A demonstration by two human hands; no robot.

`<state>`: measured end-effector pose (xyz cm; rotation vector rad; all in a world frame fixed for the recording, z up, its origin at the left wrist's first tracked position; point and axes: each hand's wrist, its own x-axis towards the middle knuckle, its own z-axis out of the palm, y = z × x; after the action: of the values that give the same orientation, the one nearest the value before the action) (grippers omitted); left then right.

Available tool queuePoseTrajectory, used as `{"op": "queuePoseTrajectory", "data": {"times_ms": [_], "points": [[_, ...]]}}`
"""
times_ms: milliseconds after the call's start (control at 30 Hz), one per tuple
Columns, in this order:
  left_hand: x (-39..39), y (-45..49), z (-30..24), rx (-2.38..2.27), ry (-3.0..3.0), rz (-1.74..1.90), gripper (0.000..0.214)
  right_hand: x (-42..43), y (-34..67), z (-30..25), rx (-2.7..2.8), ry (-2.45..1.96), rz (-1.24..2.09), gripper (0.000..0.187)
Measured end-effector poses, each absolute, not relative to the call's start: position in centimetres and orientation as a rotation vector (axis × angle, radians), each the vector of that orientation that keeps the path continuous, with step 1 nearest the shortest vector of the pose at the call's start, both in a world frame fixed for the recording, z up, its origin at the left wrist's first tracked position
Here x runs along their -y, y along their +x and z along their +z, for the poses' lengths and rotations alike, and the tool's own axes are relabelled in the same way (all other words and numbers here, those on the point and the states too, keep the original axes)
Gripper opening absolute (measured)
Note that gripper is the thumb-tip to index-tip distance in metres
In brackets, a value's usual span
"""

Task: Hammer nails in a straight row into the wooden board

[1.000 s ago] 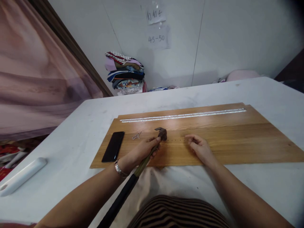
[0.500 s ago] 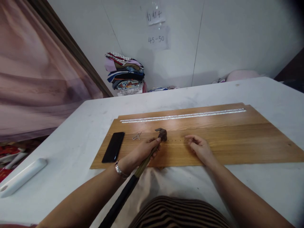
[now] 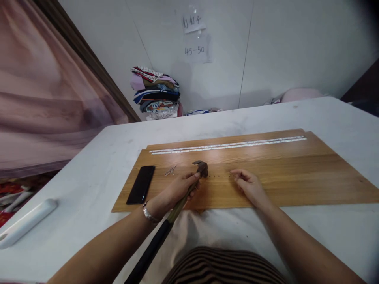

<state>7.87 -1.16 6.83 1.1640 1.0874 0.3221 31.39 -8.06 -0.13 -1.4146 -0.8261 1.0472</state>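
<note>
A claw hammer [image 3: 202, 169] is in my left hand [image 3: 185, 185], which is closed around the upper handle just below the rusty head. Its black-gripped handle slants down toward my body. My right hand [image 3: 248, 183] rests low over the wooden board [image 3: 284, 177], thumb and index fingertips drawn close together at the right end of a short row of small nails [image 3: 219, 176]. What lies between those fingertips is too small to make out. A small pile of loose nails [image 3: 170, 170] lies on the board, left of the hammer head.
A black phone [image 3: 141, 184] lies on the board's left end. Two silvery strips [image 3: 227, 146] run along its far side. The board is on a white-covered table [image 3: 89, 165], with a white handle-like object [image 3: 28, 223] at left. Folded clothes [image 3: 156, 90] are stacked by the wall.
Both hands and the hammer hold almost the same position. The whole view has shifted very slightly.
</note>
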Motion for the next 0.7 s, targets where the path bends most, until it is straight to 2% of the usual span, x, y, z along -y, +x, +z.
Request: {"op": "queuePoseTrajectory", "data": {"times_ms": [700], "points": [[1.06,7.91,7.00,-1.076,1.141,0.340,0.039,8.13,31.43,-0.33,0.862,-1.406,1.043,0.027]]}}
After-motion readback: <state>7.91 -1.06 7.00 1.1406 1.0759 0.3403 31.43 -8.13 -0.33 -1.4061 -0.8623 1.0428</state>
